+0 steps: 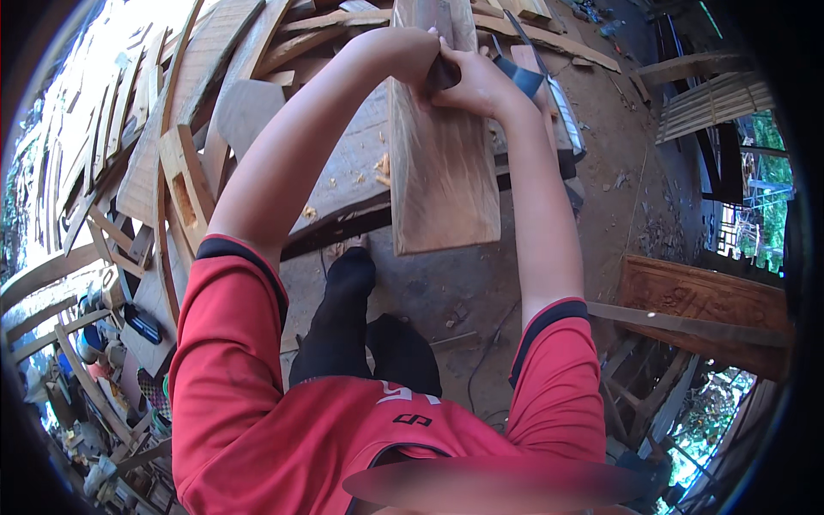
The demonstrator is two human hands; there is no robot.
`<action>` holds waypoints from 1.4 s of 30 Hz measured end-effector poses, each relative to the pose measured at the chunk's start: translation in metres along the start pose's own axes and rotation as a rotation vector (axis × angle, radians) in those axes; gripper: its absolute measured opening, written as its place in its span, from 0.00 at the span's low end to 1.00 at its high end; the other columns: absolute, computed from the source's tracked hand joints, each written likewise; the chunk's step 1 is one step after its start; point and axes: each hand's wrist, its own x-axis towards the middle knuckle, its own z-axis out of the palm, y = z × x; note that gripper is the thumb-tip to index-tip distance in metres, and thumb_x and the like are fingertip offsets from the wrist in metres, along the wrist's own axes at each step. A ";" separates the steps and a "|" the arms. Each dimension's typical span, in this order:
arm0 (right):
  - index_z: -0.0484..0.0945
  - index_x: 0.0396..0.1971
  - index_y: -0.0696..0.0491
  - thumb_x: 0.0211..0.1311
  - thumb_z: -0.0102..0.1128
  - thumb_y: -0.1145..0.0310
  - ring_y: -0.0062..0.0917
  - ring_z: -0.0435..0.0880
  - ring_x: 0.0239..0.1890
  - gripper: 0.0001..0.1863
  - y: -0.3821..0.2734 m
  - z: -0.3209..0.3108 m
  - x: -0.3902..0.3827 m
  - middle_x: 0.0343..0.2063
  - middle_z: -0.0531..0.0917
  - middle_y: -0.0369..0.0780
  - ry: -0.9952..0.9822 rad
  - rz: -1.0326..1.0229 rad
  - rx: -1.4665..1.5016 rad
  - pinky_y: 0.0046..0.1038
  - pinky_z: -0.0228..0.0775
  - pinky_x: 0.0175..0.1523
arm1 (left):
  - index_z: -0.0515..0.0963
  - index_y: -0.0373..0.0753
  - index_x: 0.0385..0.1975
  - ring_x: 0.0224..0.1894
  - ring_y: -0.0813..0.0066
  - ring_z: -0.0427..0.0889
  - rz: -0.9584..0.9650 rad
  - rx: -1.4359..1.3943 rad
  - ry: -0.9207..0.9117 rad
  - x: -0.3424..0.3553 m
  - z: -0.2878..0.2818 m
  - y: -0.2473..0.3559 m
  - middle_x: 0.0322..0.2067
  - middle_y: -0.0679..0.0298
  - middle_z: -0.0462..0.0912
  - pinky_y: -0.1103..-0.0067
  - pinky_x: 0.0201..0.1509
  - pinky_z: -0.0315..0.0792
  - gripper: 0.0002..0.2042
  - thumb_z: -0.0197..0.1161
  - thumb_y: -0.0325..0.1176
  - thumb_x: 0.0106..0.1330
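A long flat wooden board (445, 193) lies lengthwise in front of me on a low workbench (348, 154), its near end jutting past the bench's edge. Both arms are stretched out over it. My left hand (410, 58) and my right hand (482, 83) are closed together round a dark brown wooden tool (444, 74), which looks like a hand plane pressed on the board's face. My fingers hide most of it. Pale wood shavings (383, 163) are scattered on the bench beside the board.
Many planks (193, 94) are piled at the left, with a mortised piece (186, 184) near the bench. Blue and white items (525, 81) lie right of my right hand. A carved wooden panel (695, 300) leans at the right. Wood scraps and clutter (103, 369) fill the lower left.
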 end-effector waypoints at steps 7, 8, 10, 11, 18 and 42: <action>0.56 0.56 0.57 0.32 0.65 0.49 0.41 0.78 0.33 0.48 -0.045 0.024 -0.170 0.30 0.77 0.51 -0.022 0.018 0.007 0.36 0.69 0.39 | 0.50 0.23 0.55 0.33 0.52 0.77 -0.032 -0.101 0.116 -0.132 0.060 0.122 0.28 0.45 0.76 0.69 0.36 0.71 0.50 0.73 0.36 0.31; 0.57 0.56 0.57 0.33 0.65 0.49 0.41 0.78 0.32 0.48 -0.049 0.028 -0.191 0.28 0.78 0.51 -0.023 0.030 0.045 0.36 0.70 0.38 | 0.50 0.22 0.55 0.32 0.52 0.77 -0.055 -0.145 0.113 -0.147 0.070 0.135 0.27 0.45 0.76 0.69 0.35 0.71 0.49 0.73 0.35 0.31; 0.57 0.56 0.56 0.33 0.65 0.47 0.39 0.79 0.30 0.48 -0.067 0.035 -0.227 0.26 0.78 0.49 -0.071 0.033 -0.029 0.35 0.70 0.36 | 0.49 0.22 0.55 0.30 0.54 0.77 -0.060 -0.131 0.093 -0.178 0.084 0.159 0.25 0.47 0.75 0.70 0.33 0.72 0.49 0.72 0.35 0.32; 0.57 0.56 0.56 0.33 0.65 0.47 0.39 0.79 0.30 0.48 -0.072 0.039 -0.241 0.26 0.78 0.49 -0.069 0.024 -0.025 0.35 0.70 0.36 | 0.49 0.22 0.55 0.29 0.56 0.78 -0.086 -0.100 0.087 -0.189 0.090 0.171 0.24 0.48 0.75 0.71 0.32 0.72 0.48 0.70 0.34 0.34; 0.59 0.56 0.54 0.30 0.66 0.43 0.38 0.79 0.28 0.50 -0.060 0.038 -0.246 0.25 0.78 0.47 -0.060 -0.028 0.058 0.34 0.71 0.34 | 0.48 0.20 0.55 0.28 0.58 0.78 -0.112 -0.075 0.069 -0.192 0.087 0.184 0.23 0.50 0.75 0.73 0.30 0.72 0.45 0.67 0.34 0.39; 0.76 0.36 0.54 0.32 0.69 0.72 0.20 0.75 0.37 0.23 0.044 -0.014 0.155 0.33 0.79 0.36 -0.075 0.026 0.190 0.24 0.65 0.47 | 0.66 0.27 0.46 0.26 0.64 0.79 -0.156 0.101 -0.254 0.098 -0.059 -0.076 0.24 0.55 0.79 0.73 0.29 0.75 0.40 0.76 0.41 0.30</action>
